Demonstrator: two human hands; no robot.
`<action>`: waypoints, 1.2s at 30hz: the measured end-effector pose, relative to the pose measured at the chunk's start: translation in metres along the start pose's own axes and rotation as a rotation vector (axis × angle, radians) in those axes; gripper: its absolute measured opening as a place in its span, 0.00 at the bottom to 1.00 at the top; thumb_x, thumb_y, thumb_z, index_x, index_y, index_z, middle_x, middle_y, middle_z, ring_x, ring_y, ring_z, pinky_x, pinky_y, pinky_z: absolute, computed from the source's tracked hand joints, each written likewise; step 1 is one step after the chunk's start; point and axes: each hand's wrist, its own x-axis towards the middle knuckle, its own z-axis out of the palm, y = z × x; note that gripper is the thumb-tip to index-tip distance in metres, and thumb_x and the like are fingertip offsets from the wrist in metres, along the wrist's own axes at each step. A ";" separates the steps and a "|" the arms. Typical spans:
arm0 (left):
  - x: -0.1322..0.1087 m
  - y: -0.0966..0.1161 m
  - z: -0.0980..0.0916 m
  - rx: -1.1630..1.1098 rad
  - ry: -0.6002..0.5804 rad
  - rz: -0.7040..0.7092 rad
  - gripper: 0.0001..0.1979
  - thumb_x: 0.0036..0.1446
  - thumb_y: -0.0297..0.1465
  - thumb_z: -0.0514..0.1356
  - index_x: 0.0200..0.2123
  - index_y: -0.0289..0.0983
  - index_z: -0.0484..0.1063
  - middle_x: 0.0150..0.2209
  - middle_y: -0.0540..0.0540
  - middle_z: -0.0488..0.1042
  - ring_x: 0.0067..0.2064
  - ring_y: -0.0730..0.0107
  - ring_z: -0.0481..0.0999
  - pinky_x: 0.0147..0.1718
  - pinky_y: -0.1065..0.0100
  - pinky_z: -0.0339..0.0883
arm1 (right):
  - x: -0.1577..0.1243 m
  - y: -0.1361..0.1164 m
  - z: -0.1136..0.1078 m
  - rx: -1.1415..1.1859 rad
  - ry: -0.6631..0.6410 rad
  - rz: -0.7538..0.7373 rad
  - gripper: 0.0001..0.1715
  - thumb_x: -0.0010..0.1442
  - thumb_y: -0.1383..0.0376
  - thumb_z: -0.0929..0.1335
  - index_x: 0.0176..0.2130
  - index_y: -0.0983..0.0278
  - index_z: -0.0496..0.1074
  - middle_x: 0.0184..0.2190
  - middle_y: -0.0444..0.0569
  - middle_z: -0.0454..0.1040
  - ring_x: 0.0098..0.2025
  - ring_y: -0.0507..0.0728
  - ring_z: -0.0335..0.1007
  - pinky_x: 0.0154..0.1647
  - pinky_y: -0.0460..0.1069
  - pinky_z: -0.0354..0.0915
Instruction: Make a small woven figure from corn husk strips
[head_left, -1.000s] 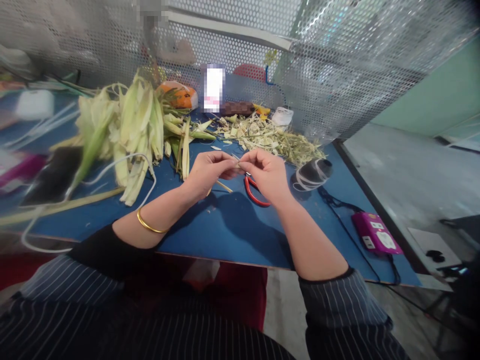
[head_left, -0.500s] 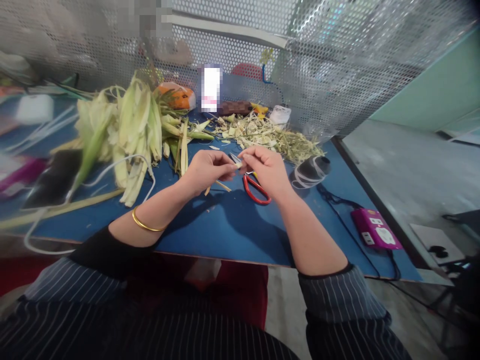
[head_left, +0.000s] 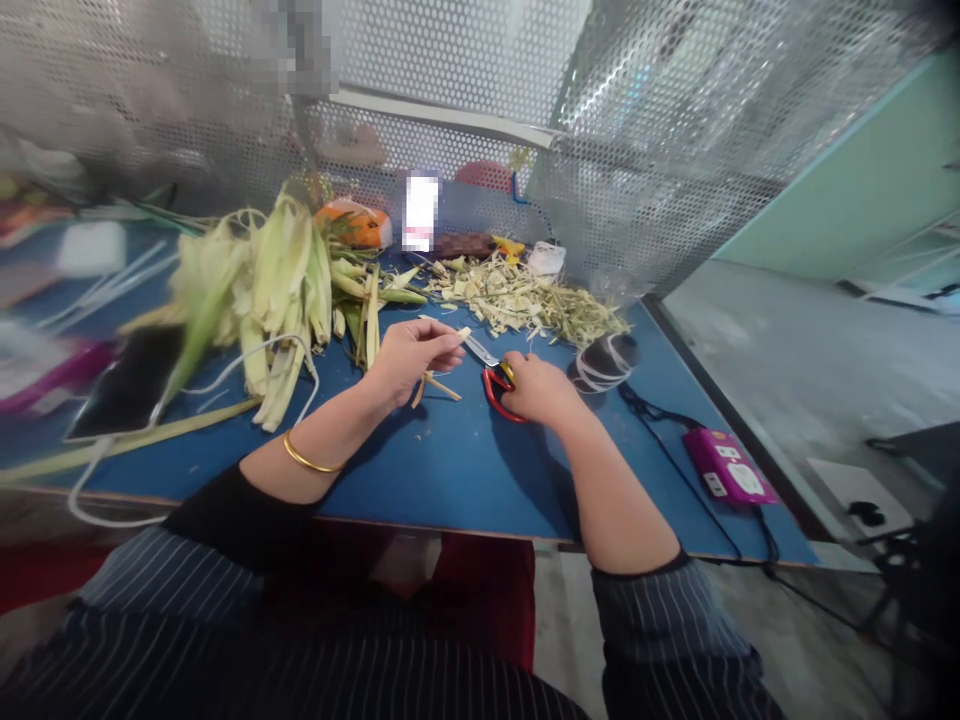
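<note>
Between the thumb and fingers of my left hand (head_left: 409, 360) is a small pale piece of corn husk (head_left: 464, 333), its tip sticking out to the right. My right hand (head_left: 546, 388) has its fingers closed on the red handle of a pair of scissors (head_left: 480, 349). The metal blades point up and left toward the husk piece; whether they touch it I cannot tell. Just below my left hand, thin dry husk strips (head_left: 444, 386) lie on the blue table (head_left: 420, 470). Part of the scissors' handle is hidden by my right fingers.
Large corn husks (head_left: 289, 290) are heaped at the left, beside a dark phone (head_left: 127, 385) and a white cable. Husk scraps (head_left: 510, 295) cover the back. At the right are a dark cord-wrapped object (head_left: 606, 362) and a purple power socket box (head_left: 727, 467).
My right hand has left the husk piece, moved down and right, and taken hold of the scissors on the table. My left hand still pinches the husk. The view has tilted slightly.
</note>
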 end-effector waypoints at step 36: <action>0.012 0.002 -0.009 -0.078 0.130 0.052 0.09 0.46 0.33 0.68 0.29 0.33 0.75 0.25 0.47 0.76 0.25 0.76 0.74 0.30 0.70 0.72 | 0.000 -0.006 -0.007 1.001 0.127 -0.248 0.28 0.49 0.51 0.72 0.46 0.62 0.70 0.25 0.40 0.63 0.26 0.51 0.57 0.29 0.48 0.59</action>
